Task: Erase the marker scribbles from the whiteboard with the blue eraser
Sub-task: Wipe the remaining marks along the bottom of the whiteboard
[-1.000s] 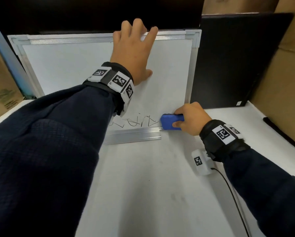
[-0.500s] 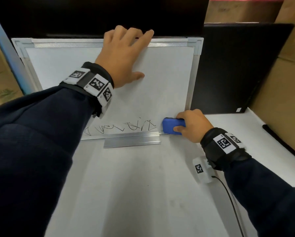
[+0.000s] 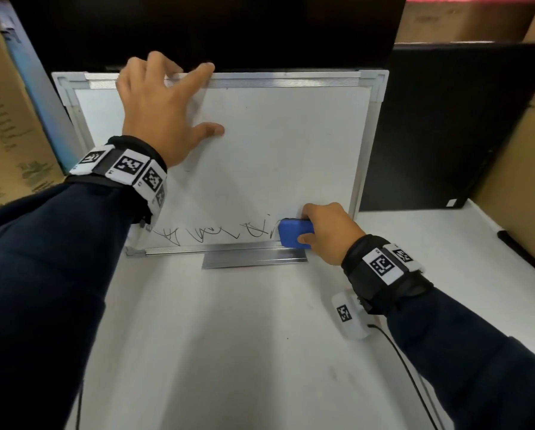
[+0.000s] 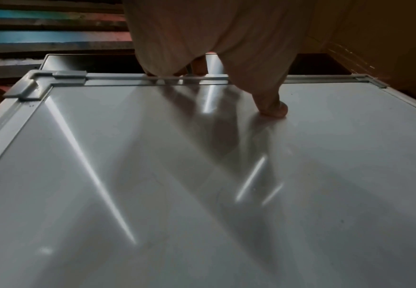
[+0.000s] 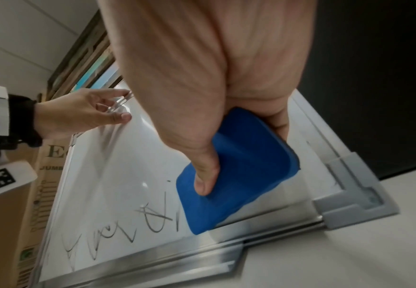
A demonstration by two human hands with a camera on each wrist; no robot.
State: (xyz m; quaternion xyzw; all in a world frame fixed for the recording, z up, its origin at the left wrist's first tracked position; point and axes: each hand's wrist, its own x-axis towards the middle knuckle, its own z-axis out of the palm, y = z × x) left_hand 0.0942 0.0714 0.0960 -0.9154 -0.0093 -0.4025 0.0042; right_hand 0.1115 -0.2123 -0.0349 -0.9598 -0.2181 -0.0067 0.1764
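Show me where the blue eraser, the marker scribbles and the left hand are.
blue eraser [image 3: 294, 233], head view, its blue back.
marker scribbles [image 3: 208, 235], head view, middle strokes.
left hand [image 3: 157, 114], head view, back of hand.

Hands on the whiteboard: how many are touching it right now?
2. The left hand rests against the whiteboard near its top edge, fingers over the frame. The right hand presses the blue eraser onto the lower right, beside the scribbles.

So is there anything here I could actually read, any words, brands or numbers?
"E" and, below it, "JUMB", cut off: cardboard box behind the whiteboard.
Marker scribbles: not legible words.
Wristband tags: square codes only; tiny print beside them unreadable.
Box at left: green print too blurred.
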